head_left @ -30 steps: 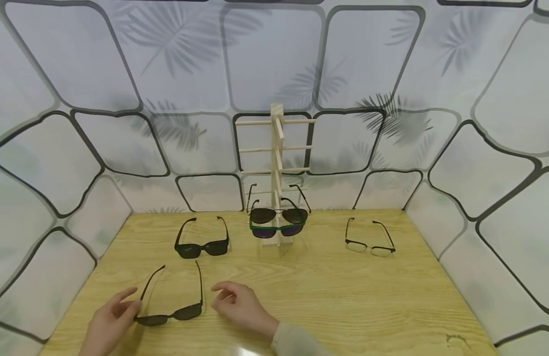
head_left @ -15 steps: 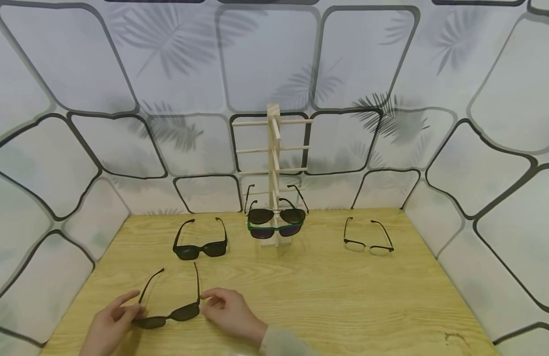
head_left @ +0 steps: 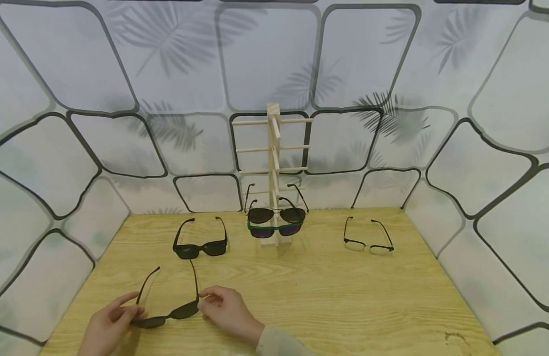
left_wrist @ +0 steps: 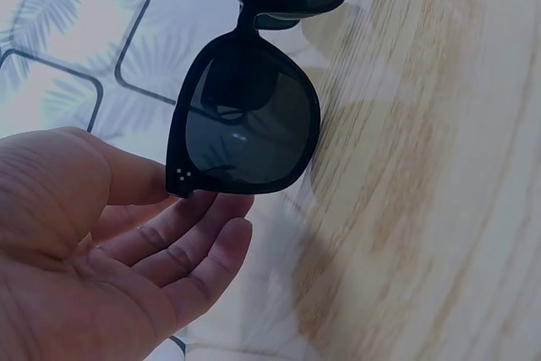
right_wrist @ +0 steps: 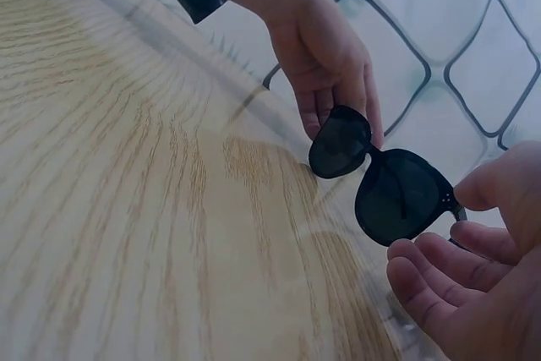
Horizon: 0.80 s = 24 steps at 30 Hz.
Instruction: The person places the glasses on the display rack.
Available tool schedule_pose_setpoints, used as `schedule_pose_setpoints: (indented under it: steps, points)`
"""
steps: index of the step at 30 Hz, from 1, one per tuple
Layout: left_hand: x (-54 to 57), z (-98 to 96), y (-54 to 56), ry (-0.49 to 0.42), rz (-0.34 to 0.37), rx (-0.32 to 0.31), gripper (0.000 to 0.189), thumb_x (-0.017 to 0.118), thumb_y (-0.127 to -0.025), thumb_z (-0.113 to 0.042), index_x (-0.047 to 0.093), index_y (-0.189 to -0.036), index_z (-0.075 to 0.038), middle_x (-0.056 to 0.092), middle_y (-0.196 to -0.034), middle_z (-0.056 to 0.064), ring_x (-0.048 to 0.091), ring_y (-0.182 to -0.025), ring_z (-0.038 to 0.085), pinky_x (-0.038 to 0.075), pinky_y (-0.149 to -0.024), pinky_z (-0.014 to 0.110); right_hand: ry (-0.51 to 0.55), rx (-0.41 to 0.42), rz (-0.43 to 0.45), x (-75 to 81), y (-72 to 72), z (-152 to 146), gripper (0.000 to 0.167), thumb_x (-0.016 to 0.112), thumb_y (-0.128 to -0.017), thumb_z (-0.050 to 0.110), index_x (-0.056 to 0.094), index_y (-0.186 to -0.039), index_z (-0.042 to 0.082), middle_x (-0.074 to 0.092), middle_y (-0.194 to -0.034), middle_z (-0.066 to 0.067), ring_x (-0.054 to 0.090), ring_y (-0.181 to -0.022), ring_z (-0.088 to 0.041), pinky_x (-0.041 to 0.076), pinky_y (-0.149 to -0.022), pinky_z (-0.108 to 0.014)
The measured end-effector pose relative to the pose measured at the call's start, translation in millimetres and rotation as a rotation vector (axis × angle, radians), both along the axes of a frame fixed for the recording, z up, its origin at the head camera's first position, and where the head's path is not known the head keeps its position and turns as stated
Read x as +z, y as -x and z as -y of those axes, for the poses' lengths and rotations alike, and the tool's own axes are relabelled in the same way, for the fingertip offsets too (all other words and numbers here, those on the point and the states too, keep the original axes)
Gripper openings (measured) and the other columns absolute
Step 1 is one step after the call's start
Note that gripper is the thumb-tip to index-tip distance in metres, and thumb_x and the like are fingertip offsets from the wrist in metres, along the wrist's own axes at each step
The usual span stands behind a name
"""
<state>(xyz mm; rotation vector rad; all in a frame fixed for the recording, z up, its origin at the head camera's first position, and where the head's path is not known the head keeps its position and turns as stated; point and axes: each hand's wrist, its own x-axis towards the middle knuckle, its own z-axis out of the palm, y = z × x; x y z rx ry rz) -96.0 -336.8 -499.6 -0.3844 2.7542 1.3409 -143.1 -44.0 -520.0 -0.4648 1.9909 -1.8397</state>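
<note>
The held sunglasses (head_left: 184, 310) are over the counter's (head_left: 328, 301) near left part, lenses toward the person, temples spread away. The left hand (head_left: 107, 321) pinches one frame end; the right hand (head_left: 229, 311) pinches the other, at the hinge. Beyond, black sunglasses (head_left: 214, 248) lie left and clear-lensed glasses (head_left: 380, 250) right. Between them, a wooden rack (head_left: 273, 148) carries green-framed sunglasses (head_left: 262, 232) below dark-lensed ones (head_left: 293, 215).
</note>
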Motion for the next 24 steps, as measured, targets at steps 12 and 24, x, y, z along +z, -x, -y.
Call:
schedule_pose_setpoints:
  steps: [12,24]
  points:
    - [13.2,-8.2,-3.6,-0.028,0.046,0.056,0.05,0.057,-0.109,-0.013,0.046,-0.154,0.007,0.082,-0.108,0.012,0.072,-0.081,-0.006,0.054,-0.074,0.011,0.036,-0.04,-0.004,7.2,-1.4,0.2,0.023,0.069,-0.102,0.017,0.074,-0.119,0.001,0.079,-0.095,-0.009,0.072,-0.074,-0.008,0.054,-0.062,-0.018]
    - [31.9,-18.7,-8.1,-0.066,-0.013,0.086,0.051,0.056,-0.111,-0.023,0.05,-0.154,0.004,0.083,-0.103,0.003,0.075,-0.081,-0.002,0.054,-0.073,0.011,0.137,-0.062,0.032,17.9,5.1,-4.3,0.027,0.069,-0.104,0.02,0.073,-0.119,-0.002,0.081,-0.096,-0.015,0.073,-0.071,-0.007,0.06,-0.065,-0.021]
